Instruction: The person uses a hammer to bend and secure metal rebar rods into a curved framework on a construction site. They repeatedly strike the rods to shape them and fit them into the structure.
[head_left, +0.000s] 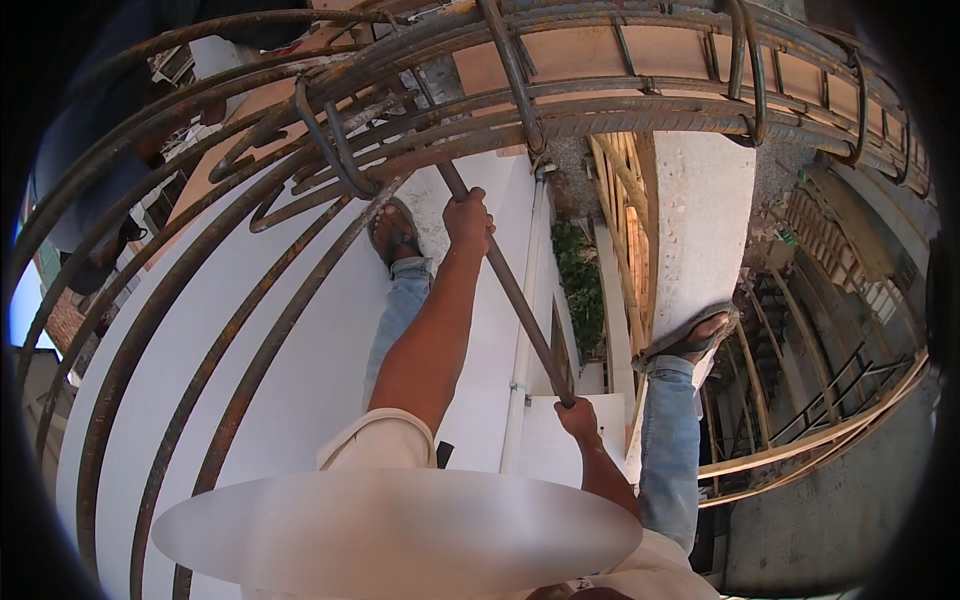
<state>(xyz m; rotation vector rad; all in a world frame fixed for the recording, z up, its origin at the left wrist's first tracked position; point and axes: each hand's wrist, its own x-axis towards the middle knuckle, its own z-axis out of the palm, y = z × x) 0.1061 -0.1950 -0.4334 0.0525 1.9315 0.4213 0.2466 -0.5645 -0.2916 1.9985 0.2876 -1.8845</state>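
High on a building site, a worker straddles a gap, the left hand [468, 222] at 12 o'clock and the right hand [578, 418] at 5 o'clock, each closed around a dark metal bar [524, 312] that slants across the middle. A rebar cage [620, 113] arches from 11 to 2 o'clock, blocking sight of the bar's upper end; where it stops cannot be told. Long rusty rods [232, 410] sweep down from 10 to 7 o'clock, partly screening another person [88, 190] at 10 o'clock. One sandalled foot [395, 232] stands at 10 o'clock, the other [695, 335] on a pale concrete beam [705, 220] between 2 and 3. Wooden poles [625, 190] and green plants [578, 270] fill the gap beside it; timber lengths [820, 440] bend across 4 o'clock.
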